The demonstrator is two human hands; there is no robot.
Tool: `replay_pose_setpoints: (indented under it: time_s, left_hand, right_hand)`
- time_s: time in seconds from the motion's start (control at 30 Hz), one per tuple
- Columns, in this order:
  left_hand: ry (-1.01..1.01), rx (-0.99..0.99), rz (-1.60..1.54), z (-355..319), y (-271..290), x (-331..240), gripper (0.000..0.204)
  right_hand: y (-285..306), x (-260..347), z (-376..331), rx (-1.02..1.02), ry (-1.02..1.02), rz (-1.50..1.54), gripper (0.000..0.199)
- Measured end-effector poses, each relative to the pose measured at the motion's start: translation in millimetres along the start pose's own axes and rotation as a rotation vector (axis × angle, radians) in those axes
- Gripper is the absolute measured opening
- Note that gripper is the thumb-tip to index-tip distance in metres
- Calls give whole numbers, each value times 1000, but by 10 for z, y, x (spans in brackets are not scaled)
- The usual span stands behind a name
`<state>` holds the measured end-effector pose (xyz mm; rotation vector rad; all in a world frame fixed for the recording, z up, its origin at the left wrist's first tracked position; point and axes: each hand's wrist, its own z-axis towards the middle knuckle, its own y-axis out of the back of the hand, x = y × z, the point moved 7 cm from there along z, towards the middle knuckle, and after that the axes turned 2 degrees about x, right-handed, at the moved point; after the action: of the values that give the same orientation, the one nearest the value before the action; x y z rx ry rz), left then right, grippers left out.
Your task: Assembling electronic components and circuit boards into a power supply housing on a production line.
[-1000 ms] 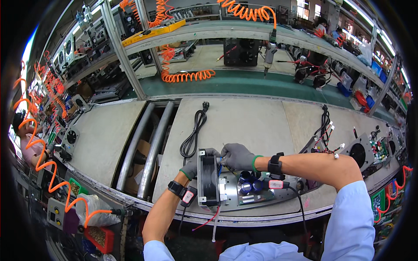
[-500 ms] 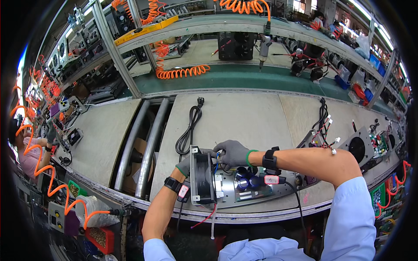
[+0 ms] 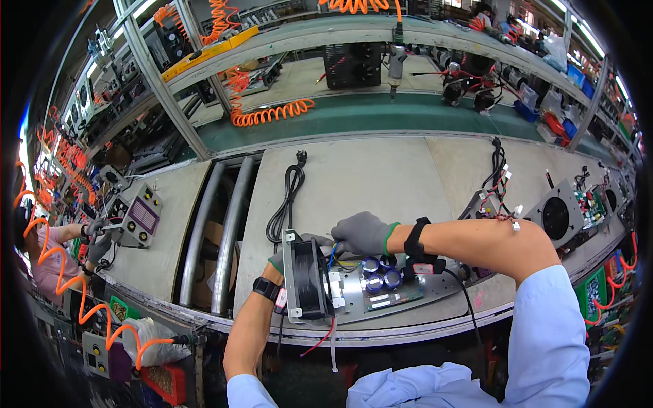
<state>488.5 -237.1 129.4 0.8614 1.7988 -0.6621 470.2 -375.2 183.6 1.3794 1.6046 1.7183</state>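
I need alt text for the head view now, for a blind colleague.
A person's gray-gloved left hand and right hand are close together at wires near a black fan and a metal plate bearing a circuit board. A coiled cord lies beyond.

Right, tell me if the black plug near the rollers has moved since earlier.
No: the black plug shows no shift either way against the nearer metal roller.

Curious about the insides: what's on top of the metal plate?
A green circuit board and blue cylinders; what lies under the black box at the right wrist is hidden.
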Motion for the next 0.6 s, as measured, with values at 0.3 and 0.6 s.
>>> replay_pose_setpoints:
  time_s: [0.3,0.6]
  left_hand:
    - [-32,-19,225,8,28,-165,28]
    - [37,-55,10,125,283,-99,24]
  right_hand:
    - [39,175,-72,-41,78,-147,29]
    - [182,267,-137,141,35,-263,30]
